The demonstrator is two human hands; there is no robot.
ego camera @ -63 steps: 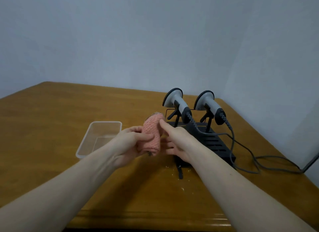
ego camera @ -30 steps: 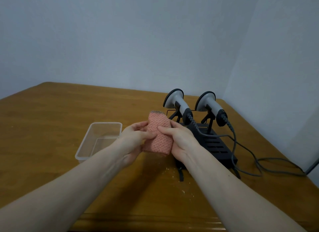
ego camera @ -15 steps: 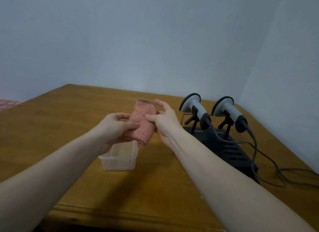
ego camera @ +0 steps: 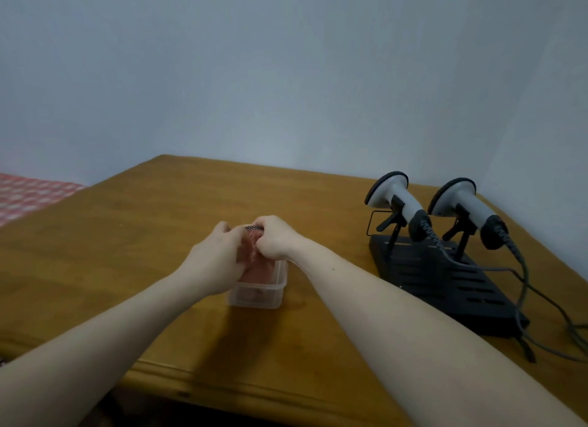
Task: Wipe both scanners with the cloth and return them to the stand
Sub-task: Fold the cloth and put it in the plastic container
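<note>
Both hands meet over a clear plastic container (ego camera: 258, 294) near the middle of the wooden table (ego camera: 127, 251). The left hand (ego camera: 216, 261) and the right hand (ego camera: 275, 240) each have their fingers curled round the pink cloth (ego camera: 254, 261), gripping it between them. The cloth is a salmon-pink, textured weave, bunched and folded, with a thin dark checked edge showing at its top just under the right hand's knuckles. Its lower part hangs below the hands into the container, where it shows as a pink blur through the translucent wall; whether it touches the bottom cannot be told.

Well to the right of the right hand, the black slotted stand (ego camera: 445, 283) lies on the table. Two scanners sit side by side on it, each propped on a small black bracket. The nearer scanner (ego camera: 394, 200), closer to the right hand, and the farther scanner (ego camera: 461, 207), beyond it, are both light grey with black rims round their heads and black handle ends. A grey cable (ego camera: 525, 286) trails from their handles across the stand and off to the right.
</note>
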